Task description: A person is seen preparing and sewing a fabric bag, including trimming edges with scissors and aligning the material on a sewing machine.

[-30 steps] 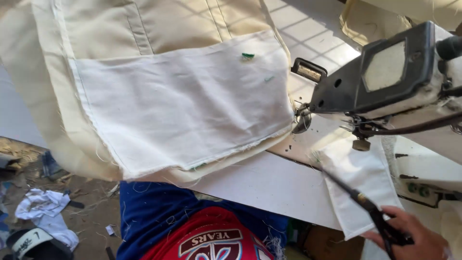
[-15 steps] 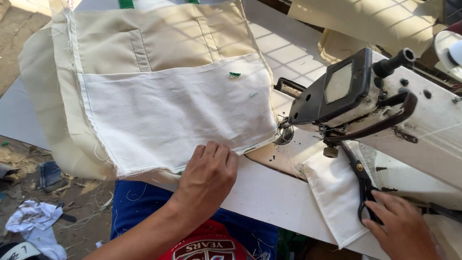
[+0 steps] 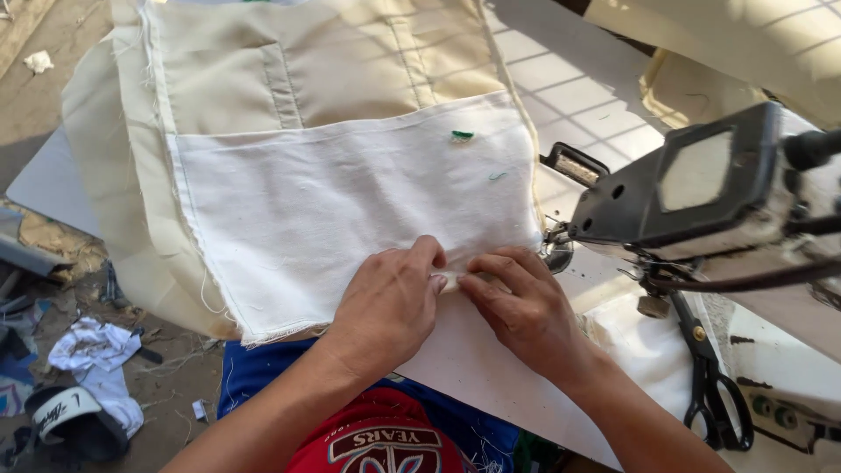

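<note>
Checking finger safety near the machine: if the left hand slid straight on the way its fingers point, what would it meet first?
Probably the right hand: the left hand points right along the white fabric panel, fingertips nearly touching it; the sewing machine lies beyond.

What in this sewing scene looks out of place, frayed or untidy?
The white fabric panel has a frayed lower-left edge with loose threads, and a green thread scrap lies on it. Crumpled white cloth lies on the dirt floor.
</note>
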